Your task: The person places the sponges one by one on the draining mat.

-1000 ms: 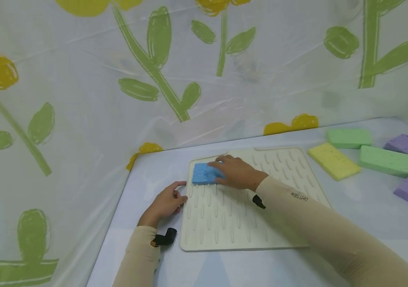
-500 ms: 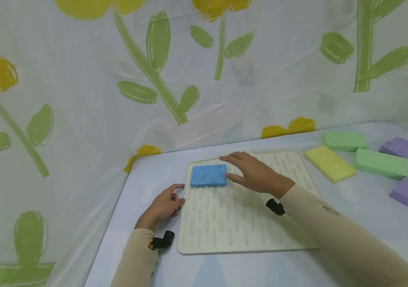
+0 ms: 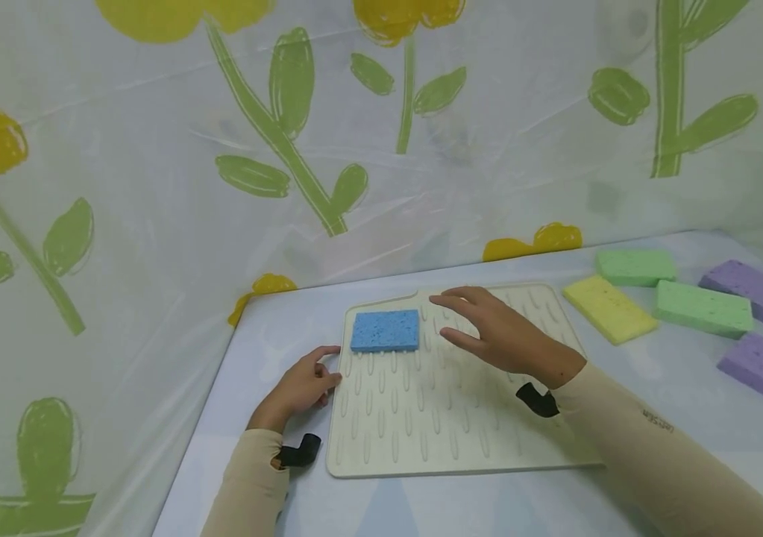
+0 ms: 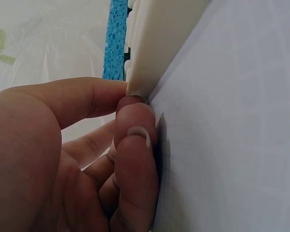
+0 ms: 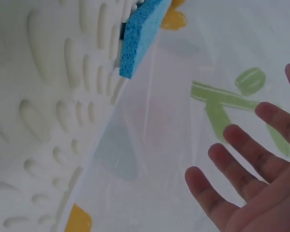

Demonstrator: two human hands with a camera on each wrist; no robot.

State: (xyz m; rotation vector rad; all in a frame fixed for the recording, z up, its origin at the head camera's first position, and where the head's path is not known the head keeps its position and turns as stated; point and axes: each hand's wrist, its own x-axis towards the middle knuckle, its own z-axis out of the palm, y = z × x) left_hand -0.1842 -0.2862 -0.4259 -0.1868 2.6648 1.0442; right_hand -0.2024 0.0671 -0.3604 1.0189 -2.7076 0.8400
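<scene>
On the mat (image 3: 381, 444), the blue sponge (image 3: 385, 330) lies near the back left corner, the right hand (image 3: 498, 328) hovers above, holding nothing, and the left hand (image 3: 300, 384) touches the edge, but I can't tell if it's pinching.

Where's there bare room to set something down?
Bare: the mat on the near side of the blue sponge, and the table along the mat's near edge. Crowded: the table's right, where a yellow sponge, green sponges and purple sponges bunch.
</scene>
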